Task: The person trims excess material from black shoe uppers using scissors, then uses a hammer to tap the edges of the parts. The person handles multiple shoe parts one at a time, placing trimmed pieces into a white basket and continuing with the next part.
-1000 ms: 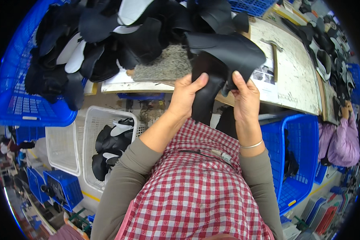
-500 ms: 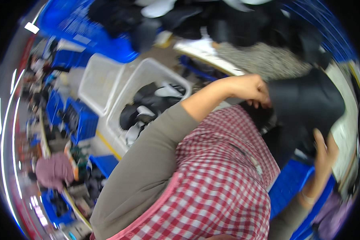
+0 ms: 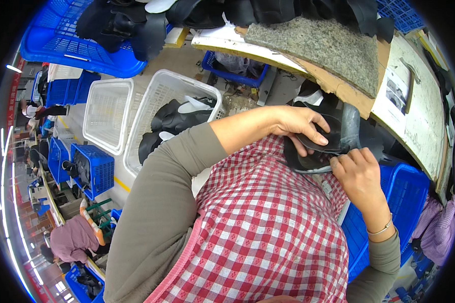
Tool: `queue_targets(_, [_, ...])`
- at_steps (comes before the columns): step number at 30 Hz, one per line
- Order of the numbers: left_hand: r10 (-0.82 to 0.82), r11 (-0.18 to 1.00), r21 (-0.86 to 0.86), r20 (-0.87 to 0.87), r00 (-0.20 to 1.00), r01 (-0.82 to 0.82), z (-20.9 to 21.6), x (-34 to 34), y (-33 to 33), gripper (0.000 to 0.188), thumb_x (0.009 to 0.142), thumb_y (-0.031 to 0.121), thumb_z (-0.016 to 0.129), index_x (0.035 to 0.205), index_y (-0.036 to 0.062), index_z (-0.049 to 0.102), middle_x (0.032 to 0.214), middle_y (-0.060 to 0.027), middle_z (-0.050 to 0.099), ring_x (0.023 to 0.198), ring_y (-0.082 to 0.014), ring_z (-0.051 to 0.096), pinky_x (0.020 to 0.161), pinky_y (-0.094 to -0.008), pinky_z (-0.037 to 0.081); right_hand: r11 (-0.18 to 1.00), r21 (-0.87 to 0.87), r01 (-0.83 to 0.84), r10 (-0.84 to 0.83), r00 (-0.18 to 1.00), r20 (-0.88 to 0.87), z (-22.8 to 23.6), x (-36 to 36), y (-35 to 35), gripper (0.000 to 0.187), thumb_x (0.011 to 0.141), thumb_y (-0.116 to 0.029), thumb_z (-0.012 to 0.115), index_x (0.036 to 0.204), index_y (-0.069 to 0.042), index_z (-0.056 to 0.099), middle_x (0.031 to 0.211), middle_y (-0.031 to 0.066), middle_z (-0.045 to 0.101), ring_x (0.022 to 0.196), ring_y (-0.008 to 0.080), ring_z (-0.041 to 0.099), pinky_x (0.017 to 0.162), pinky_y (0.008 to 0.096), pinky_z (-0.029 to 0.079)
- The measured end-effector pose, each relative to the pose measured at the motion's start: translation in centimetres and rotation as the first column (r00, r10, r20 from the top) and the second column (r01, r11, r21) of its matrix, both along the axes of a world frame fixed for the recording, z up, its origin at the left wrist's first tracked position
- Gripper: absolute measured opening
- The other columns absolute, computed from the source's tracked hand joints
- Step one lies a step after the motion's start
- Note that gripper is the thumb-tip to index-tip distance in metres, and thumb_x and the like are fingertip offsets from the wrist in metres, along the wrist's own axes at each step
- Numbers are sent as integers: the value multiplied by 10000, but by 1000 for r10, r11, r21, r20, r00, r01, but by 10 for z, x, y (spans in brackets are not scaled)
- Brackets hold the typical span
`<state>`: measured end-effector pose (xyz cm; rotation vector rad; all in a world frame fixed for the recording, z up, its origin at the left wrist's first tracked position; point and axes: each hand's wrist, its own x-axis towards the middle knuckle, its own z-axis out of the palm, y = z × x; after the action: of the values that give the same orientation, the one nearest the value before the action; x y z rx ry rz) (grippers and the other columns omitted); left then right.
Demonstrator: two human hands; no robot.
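In front of my apron I have a black leather piece (image 3: 316,162), curved and folded like a shoe or boot upper, with a pale lower edge. My left hand (image 3: 302,129) grips its left side, thumb on top and some fingers tucked under. The fingers of my right hand (image 3: 358,171) are bent and pinch its right edge. Between and just beyond the hands stands a grey rounded, post-like form (image 3: 350,126), touching or very near the leather. More black material lies around it, partly hidden by my hands.
A speckled slab (image 3: 318,48) and a hammer (image 3: 412,70) lie on the worktable (image 3: 414,121). Black pieces (image 3: 212,12) pile along its far side. A white crate (image 3: 162,96) with black pieces stands left; a blue crate (image 3: 407,197) is at my right.
The black leather has come down and left, from raised and spread out to folded close before me. My right hand has moved left, nearer my left hand. The view has steadied.
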<state>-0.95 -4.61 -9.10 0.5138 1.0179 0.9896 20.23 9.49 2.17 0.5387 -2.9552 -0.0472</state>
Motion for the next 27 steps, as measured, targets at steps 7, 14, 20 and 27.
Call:
queue_targets(7, [382, 888, 450, -838, 389, 98, -9, 48, -6, 496, 791, 6, 793, 1233, 91, 586, 1149, -179, 672, 1101, -389, 667, 898, -423, 546, 979, -107, 171, -166, 985, 55, -27, 16, -3, 163, 730, -143, 661, 877, -91, 709, 761, 22, 620, 741, 201, 589, 692, 351, 447])
queue_targets(14, [202, 899, 409, -704, 681, 155, 40, 11, 10, 327, 916, 53, 733, 1242, 33, 712, 1115, -85, 713, 1041, -208, 686, 909, -331, 551, 959, -122, 255, -259, 966, -18, -49, 28, -7, 48, 710, -151, 689, 747, -121, 685, 695, 9, 608, 716, 189, 586, 676, 324, 446])
queue_targets(20, [-108, 974, 88, -624, 774, 207, 8, 37, 41, 134, 921, 29, 742, 1045, -14, 770, 840, -13, 726, 791, -49, 615, 726, -243, 497, 411, -593, 692, -630, 686, 364, -69, 32, -4, 248, 740, -227, 869, 847, -100, 685, 713, 39, 701, 648, 181, 663, 620, 312, 503])
queue_targets(27, [-25, 975, 202, -330, 944, 96, 2, 45, 46, 222, 904, -15, 749, 1123, 4, 781, 900, 0, 746, 780, -34, 621, 702, -219, 501, -499, -638, 586, -369, 522, 769, -94, 56, 0, 275, 812, -159, 911, 875, -25, 679, 734, 17, 713, 699, 29, 599, 616, 204, 472])
